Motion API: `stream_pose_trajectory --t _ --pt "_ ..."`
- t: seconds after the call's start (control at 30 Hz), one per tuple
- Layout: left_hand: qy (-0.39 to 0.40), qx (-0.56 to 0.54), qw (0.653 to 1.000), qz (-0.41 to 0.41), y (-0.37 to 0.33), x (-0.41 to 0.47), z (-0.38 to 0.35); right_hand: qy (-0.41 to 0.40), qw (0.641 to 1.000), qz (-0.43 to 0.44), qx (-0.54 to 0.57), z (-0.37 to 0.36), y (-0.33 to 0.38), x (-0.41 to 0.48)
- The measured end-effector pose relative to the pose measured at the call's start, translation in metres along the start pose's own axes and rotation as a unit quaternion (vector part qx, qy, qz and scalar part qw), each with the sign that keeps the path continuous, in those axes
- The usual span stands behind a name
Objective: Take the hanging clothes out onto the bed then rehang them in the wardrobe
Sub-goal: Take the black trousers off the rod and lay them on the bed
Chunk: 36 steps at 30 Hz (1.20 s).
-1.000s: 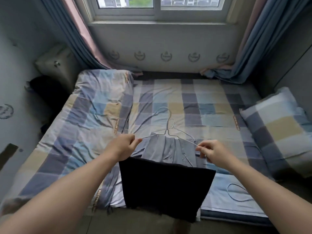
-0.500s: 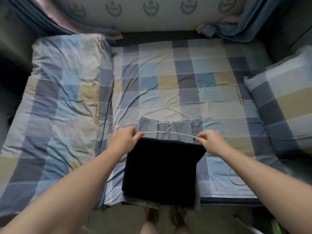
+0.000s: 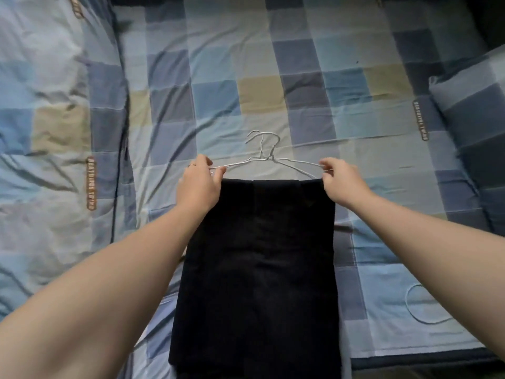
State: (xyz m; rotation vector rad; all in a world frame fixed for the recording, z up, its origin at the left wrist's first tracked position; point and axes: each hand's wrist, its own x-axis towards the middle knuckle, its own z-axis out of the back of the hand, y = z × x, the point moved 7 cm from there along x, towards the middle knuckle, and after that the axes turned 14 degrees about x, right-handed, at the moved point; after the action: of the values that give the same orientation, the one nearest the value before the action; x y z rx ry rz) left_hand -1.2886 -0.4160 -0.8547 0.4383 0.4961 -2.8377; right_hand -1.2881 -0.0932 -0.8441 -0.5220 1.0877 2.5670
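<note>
Both arms outstretched, the left hand [image 3: 198,184] and right hand [image 3: 343,184] pinch opposite ends of the wire hanger [image 3: 266,158].

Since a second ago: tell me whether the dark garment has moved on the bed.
Yes. The dark garment moved away from the person, up the bed, over the grey garment lying there; the two hanger hooks now nearly coincide.

Trousers [image 3: 257,269] lie on the bed [image 3: 246,64], pillow [image 3: 475,127] at right.
</note>
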Motion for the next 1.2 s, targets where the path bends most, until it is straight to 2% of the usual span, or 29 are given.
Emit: stream_pose_trajectory --t 0.17,0.33,0.53,0.73,0.97,1.2 --pt "0.05 -0.034 0.998 -0.029 0.006 0.017 -0.04 0.077 0.997 -0.005 0.024 -0.039 -0.019 0.018" --pt "0.055 0.038 0.996 -0.061 0.008 -0.011 -0.038 0.068 0.997 -0.013 0.039 -0.046 -0.018 -0.005" --pt "0.072 0.133 0.983 -0.104 0.0 -0.062 0.021 0.085 0.994 -0.032 -0.057 -0.017 0.02 -0.069" --pt "0.053 0.128 0.983 -0.117 -0.017 -0.142 0.118 0.1 0.99 0.014 -0.098 0.013 0.1 -0.177" --pt "-0.007 0.098 0.989 -0.107 -0.018 -0.238 0.213 0.085 0.982 0.135 -0.105 0.037 0.191 -0.294" --pt "-0.097 0.071 0.991 -0.051 -0.002 -0.317 0.287 0.081 0.938 0.303 -0.145 0.059 0.254 -0.363"
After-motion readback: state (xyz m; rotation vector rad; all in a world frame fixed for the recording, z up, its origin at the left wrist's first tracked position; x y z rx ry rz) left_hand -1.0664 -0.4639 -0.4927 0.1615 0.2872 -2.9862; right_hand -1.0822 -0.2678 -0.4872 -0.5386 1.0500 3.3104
